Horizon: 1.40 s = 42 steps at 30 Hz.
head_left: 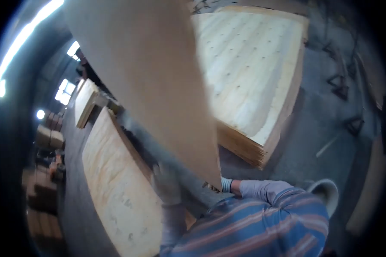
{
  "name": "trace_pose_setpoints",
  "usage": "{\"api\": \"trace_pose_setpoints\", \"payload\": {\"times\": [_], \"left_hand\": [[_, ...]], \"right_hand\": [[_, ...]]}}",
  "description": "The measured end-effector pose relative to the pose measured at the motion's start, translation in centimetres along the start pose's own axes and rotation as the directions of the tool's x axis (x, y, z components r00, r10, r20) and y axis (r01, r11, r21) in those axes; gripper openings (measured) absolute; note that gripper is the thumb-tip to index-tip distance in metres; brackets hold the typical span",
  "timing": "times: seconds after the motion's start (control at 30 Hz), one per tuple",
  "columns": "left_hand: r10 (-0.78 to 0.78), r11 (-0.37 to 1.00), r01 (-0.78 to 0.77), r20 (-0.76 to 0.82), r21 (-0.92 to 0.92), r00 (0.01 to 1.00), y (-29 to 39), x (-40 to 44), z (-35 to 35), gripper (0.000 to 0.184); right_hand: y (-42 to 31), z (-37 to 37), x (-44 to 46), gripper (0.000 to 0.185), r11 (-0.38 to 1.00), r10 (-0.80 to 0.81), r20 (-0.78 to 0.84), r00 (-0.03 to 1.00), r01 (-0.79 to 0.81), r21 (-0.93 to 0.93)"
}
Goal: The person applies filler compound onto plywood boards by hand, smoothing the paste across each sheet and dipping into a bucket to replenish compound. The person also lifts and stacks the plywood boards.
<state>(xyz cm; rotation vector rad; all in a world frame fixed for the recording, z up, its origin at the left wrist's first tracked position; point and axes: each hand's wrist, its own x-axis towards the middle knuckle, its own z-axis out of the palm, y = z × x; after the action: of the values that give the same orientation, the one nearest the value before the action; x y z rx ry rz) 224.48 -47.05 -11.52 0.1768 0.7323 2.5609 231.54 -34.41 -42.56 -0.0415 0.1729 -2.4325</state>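
A large light-brown veneer sheet (158,81) stands raised and tilted in front of me, its lower corner narrowing toward my body. My right hand (226,184), in a glove with a pale striped cuff, is closed at that corner; the sheet partly hides its fingers. My left hand (166,183), also gloved and somewhat blurred, has its fingers stretched upward and apart from the raised sheet. It is in front of the edge of a pale wood stack (116,184) at the left; whether it touches the stack I cannot tell.
Behind the raised sheet, at the right, lies a thick stack of pale sheets (248,73) with rows of small dark spots. Dark metal stands (341,88) rest on the grey floor. A white bucket-like container (328,192) is close to my right elbow. More wood stacks (85,103) lie far left.
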Motion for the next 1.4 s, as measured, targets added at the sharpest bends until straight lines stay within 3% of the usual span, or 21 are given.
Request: {"api": "trace_pose_setpoints", "payload": {"times": [0.03, 0.1, 0.13, 0.17, 0.3, 0.37, 0.43, 0.53, 0.57, 0.67, 0.77, 0.8, 0.83, 0.9, 0.97, 1.03, 1.07, 1.13, 1.2, 1.33, 1.4], "left_hand": [[0.094, 0.740, -0.106, 0.054, 0.664, 0.994, -1.8, 0.0, -6.6, 0.047], [0.053, 0.541, -0.012, -0.020, 0.841, 0.998, -4.4, -1.3, -12.5, 0.053], [-0.092, 0.849, 0.180, -0.195, 0.497, 0.976, -5.4, -2.2, -12.0, 0.055], [-0.295, 0.946, 0.321, -0.302, 0.039, 0.907, -6.1, -2.5, -10.9, 0.057], [-0.457, 0.868, 0.497, -0.387, 0.005, 0.801, -9.2, -0.8, -6.8, 0.055], [-0.546, 0.826, 0.563, -0.250, -0.004, 0.800, -11.6, 1.4, -4.7, 0.047], [-0.653, 0.756, 0.652, 0.014, 0.058, 0.757, -13.9, 3.8, -7.2, 0.045], [-0.669, 0.577, 0.726, -0.293, 0.374, 0.683, -17.5, 6.4, -3.7, 0.047], [-0.720, 0.570, 0.755, -0.246, 0.323, 0.649, -19.0, 6.6, -2.7, 0.048], [-0.747, 0.572, 0.796, -0.273, 0.199, 0.606, -26.1, 8.1, -2.1, 0.063], [-0.721, 0.639, 0.746, -0.192, 0.190, 0.666, -30.8, 9.1, -3.2, 0.073], [-0.728, 0.641, 0.754, -0.198, 0.144, 0.657, -31.7, 9.6, -4.0, 0.074], [-0.734, 0.647, 0.757, -0.189, 0.098, 0.652, -32.9, 9.9, -4.0, 0.074], [-0.472, 0.746, 0.565, -0.319, 0.353, 0.822, -34.8, 8.8, -0.5, 0.071], [-0.423, 0.743, 0.510, -0.287, 0.433, 0.860, -34.8, 8.9, 1.3, 0.070], [-0.544, 0.709, 0.586, -0.226, 0.393, 0.808, -34.5, 10.5, 2.4, 0.072], [-0.557, 0.692, 0.597, -0.226, 0.406, 0.799, -34.6, 10.2, 3.0, 0.074], [-0.542, 0.646, 0.569, -0.219, 0.509, 0.811, -35.3, 11.1, 1.3, 0.083], [-0.421, 0.612, 0.479, -0.253, 0.630, 0.871, -35.6, 11.0, 1.7, 0.083], [-0.398, 0.475, 0.542, -0.381, 0.693, 0.835, -35.8, 12.7, 1.8, 0.076], [-0.296, 0.284, 0.266, -0.180, 0.921, 0.938, -36.2, 15.4, -1.4, 0.071]], "right_hand": [[-1.4, 0.1, -2.1, 0.064, 0.989, 0.039, 0.141, 0.989, -0.059, 0.137], [-4.5, 4.1, -5.6, 0.066, 0.963, 0.009, 0.032, 0.999, -0.017, 0.267], [-5.5, 4.4, -7.3, 0.067, 0.971, -0.017, 0.011, 1.000, 0.014, 0.237], [-6.4, 4.9, -8.4, 0.068, 0.978, -0.040, -0.002, 0.999, 0.040, 0.206], [-7.9, 10.0, -11.2, 0.071, 0.965, -0.144, 0.212, 0.967, 0.090, 0.244], [-8.4, 10.4, -10.7, 0.069, 0.956, -0.209, 0.320, 0.924, 0.124, 0.267], [-8.5, 9.6, -10.2, 0.066, 0.931, -0.313, 0.241, 0.919, 0.247, 0.268], [-7.0, 8.3, -11.6, 0.063, 0.851, -0.473, -0.093, 0.876, 0.481, 0.212], [-5.5, 7.8, -12.8, 0.062, 0.829, -0.490, -0.267, 0.830, 0.538, 0.153], [1.4, 7.0, -17.9, 0.060, 0.777, -0.391, -0.720, 0.573, 0.625, 0.076], [8.5, 10.4, -22.0, 0.055, 0.747, -0.255, -0.964, 0.080, 0.649, -0.144], [10.4, 12.2, -23.0, 0.055, 0.765, -0.255, -0.955, -0.153, 0.571, -0.296], [14.4, 10.7, -24.1, 0.051, 0.873, -0.378, -0.835, -0.399, 0.146, -0.465], [25.8, 3.6, -25.2, 0.047, 0.892, -0.397, -0.647, -0.650, -0.109, -0.438], [28.0, 7.5, -24.0, 0.049, 0.571, 0.094, -0.852, -0.515, 0.729, -0.377], [28.3, 11.4, -24.1, 0.049, 0.561, 0.138, -0.853, -0.503, 0.750, -0.351], [29.0, 12.1, -25.0, 0.043, 0.657, 0.191, -0.808, -0.557, 0.684, -0.316], [31.0, 13.2, -29.0, 0.041, 0.972, -0.094, -0.499, -0.861, 0.029, -0.233], [31.7, 13.4, -34.8, 0.033, 0.977, -0.147, -0.360, -0.921, -0.079, -0.197], [35.4, 4.0, -47.2, 0.026, 0.917, -0.398, -0.440, -0.805, -0.365, -0.161], [35.0, -0.9, -50.0, 0.028, 0.777, -0.525, -0.475, -0.706, -0.625, 0.071]]}}
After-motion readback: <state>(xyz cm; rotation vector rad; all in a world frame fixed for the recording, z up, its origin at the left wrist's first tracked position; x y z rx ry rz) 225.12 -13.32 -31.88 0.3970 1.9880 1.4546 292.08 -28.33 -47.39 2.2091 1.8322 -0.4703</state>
